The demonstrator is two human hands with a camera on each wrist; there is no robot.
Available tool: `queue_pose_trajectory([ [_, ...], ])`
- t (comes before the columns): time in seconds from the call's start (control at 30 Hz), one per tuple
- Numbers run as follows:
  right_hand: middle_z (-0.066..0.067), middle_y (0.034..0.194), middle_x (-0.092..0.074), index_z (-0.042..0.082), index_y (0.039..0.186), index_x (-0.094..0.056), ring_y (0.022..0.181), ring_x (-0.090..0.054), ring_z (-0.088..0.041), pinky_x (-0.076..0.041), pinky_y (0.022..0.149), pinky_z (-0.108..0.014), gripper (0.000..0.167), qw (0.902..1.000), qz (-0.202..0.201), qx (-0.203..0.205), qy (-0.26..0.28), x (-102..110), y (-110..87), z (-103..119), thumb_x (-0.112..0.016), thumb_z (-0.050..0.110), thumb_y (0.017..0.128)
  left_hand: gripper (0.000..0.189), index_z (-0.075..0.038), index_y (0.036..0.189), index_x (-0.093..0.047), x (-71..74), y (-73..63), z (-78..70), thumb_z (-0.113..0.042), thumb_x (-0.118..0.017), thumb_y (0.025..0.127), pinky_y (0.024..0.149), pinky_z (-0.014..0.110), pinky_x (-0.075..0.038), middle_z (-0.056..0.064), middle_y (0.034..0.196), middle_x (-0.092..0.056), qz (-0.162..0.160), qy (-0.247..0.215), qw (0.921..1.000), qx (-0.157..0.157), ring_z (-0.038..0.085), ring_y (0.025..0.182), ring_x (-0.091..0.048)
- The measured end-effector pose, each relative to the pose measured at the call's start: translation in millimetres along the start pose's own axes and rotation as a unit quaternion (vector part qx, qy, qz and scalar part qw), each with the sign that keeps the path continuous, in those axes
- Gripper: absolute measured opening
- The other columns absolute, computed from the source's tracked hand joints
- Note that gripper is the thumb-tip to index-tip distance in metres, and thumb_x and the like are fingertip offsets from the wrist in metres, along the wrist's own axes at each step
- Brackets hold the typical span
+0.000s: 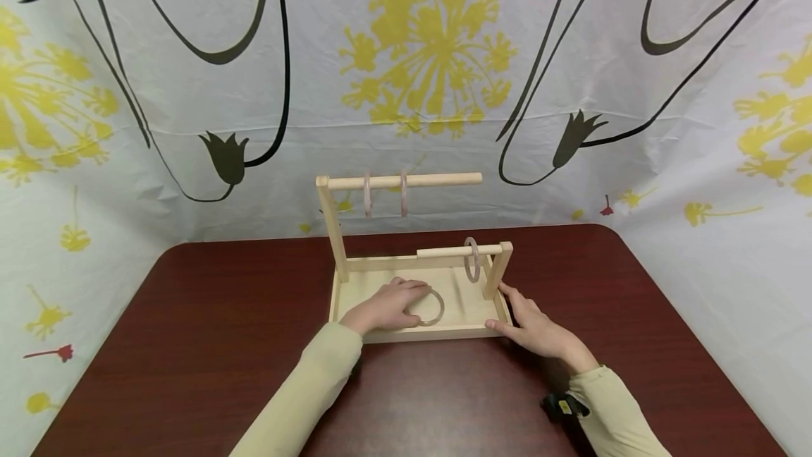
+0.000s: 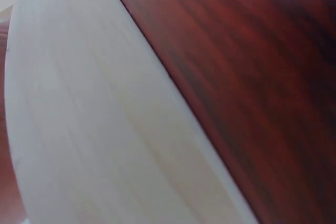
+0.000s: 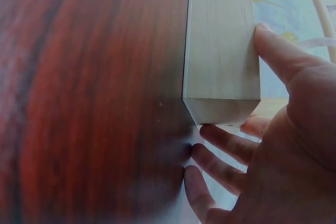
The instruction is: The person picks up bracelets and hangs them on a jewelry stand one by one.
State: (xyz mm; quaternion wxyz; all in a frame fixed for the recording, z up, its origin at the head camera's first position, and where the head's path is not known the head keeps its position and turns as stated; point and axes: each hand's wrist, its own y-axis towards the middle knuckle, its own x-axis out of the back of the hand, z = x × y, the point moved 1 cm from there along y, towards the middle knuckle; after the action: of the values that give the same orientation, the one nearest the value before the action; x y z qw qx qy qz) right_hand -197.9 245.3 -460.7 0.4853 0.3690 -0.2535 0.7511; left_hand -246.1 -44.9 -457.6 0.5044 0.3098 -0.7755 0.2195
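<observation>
A pale wooden rack (image 1: 415,333) has a shallow tray base, a tall post with a long bar at left and a shorter post with a bar at right. My left hand (image 1: 390,304) reaches into the tray, thumb and fingers spread around the left part of a bangle (image 1: 442,307) lying there. Part of that bangle is hidden under the hand. My right hand (image 1: 539,330) grips the tray's front right corner; in the right wrist view its thumb lies on the rim of the wooden wall (image 3: 223,40), other fingers around the end.
Two bangles, a left one (image 1: 367,195) and a right one (image 1: 404,195), hang on the long upper bar. Another bangle (image 1: 472,259) hangs on the short bar (image 1: 444,252). The rack stands on a dark red wooden table (image 1: 241,302), before a patterned cloth (image 1: 304,76).
</observation>
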Motion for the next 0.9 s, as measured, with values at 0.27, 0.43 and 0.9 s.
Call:
queue_pose_trajectory([
  [0.27, -0.032, 0.148, -0.027, -0.009, 0.148, -0.018, 0.128, -0.031, -0.053, -0.032, 0.096, -0.065, 0.082, 1.0000, 0.001, 0.000, 0.000, 0, 0.1, 1, -0.060, 0.039, 0.096, 0.060, -0.001, 0.140, -0.049, 4.1, -13.6, 6.3, -0.015, -0.066, 0.084, 0.096, 0.050, -0.038, 0.016, 0.144, -0.045, -0.014, -0.021, 0.9995, 0.017, 0.036, 0.124, -0.041],
  [0.43, -0.032, 0.147, -0.027, -0.008, 0.148, -0.019, 0.128, -0.031, -0.054, -0.032, 0.095, -0.065, 0.082, 1.0000, -0.001, 0.000, -0.002, 1, 0.1, 1, -0.060, 0.038, 0.095, 0.061, -0.001, 0.140, -0.049, 6.0, -22.3, 10.4, -0.015, -0.066, 0.084, 0.095, 0.051, -0.038, 0.017, 0.143, -0.045, -0.025, -0.023, 0.9989, 0.032, 0.038, 0.122, -0.042],
  [0.9, -0.032, 0.148, -0.027, -0.007, 0.148, -0.019, 0.126, -0.032, -0.053, -0.034, 0.093, -0.065, 0.081, 1.0000, 0.003, -0.008, -0.004, 2, -1.0, 4, -0.059, 0.039, 0.096, 0.062, 0.001, 0.139, -0.049, 9.3, -32.3, 14.2, -0.017, -0.070, 0.084, 0.095, 0.054, -0.038, 0.018, 0.144, -0.044, -0.041, -0.045, 0.9972, 0.043, 0.039, 0.120, -0.043],
])
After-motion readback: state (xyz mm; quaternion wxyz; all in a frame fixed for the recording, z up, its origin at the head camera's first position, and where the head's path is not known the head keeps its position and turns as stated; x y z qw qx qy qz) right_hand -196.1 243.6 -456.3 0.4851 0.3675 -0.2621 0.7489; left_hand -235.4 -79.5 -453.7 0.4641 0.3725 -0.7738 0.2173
